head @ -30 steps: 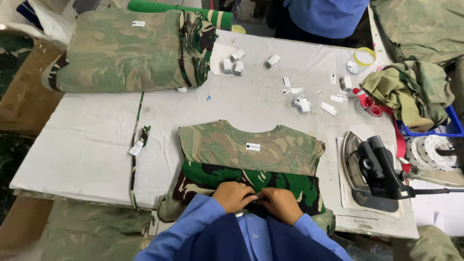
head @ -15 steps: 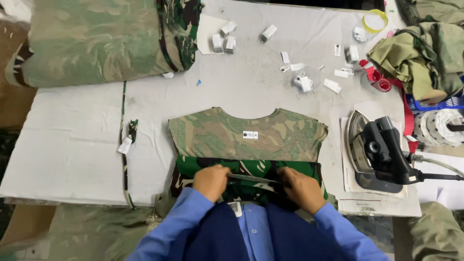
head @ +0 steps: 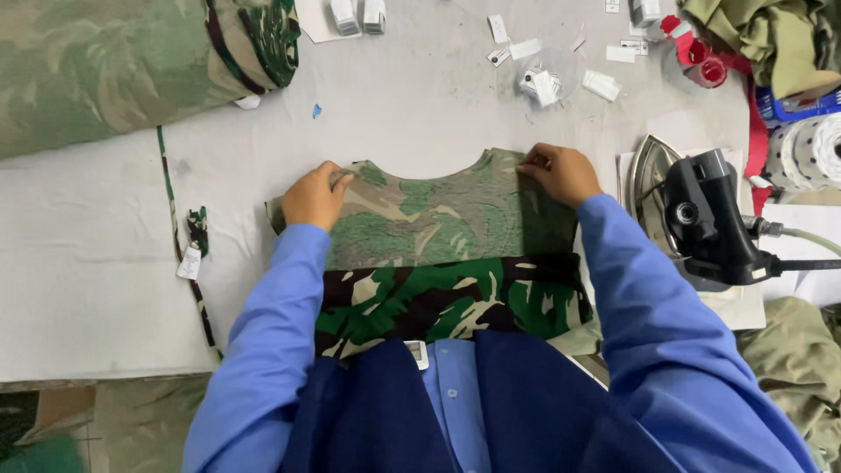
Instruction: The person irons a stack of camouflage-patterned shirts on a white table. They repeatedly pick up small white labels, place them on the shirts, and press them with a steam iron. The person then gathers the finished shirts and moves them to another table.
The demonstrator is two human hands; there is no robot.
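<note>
A camouflage garment piece (head: 438, 228) lies flat on the grey work table (head: 420, 96), pale inside-out fabric at the far half and a darker green, black and white band at the near half. My left hand (head: 314, 194) pinches its far left shoulder corner. My right hand (head: 559, 172) grips the far right shoulder corner beside the curved neckline. Both blue sleeves reach forward over the cloth.
A black-handled iron (head: 701, 219) rests on its side at the right. A thick roll of camouflage fabric (head: 131, 61) fills the far left. Small white tags (head: 543, 83), a red strap (head: 753, 123) and a narrow fabric strip (head: 188, 254) lie around the table.
Both hands moved from the near dark band up to the far shoulder corners of the garment. The view has come closer to the table.
</note>
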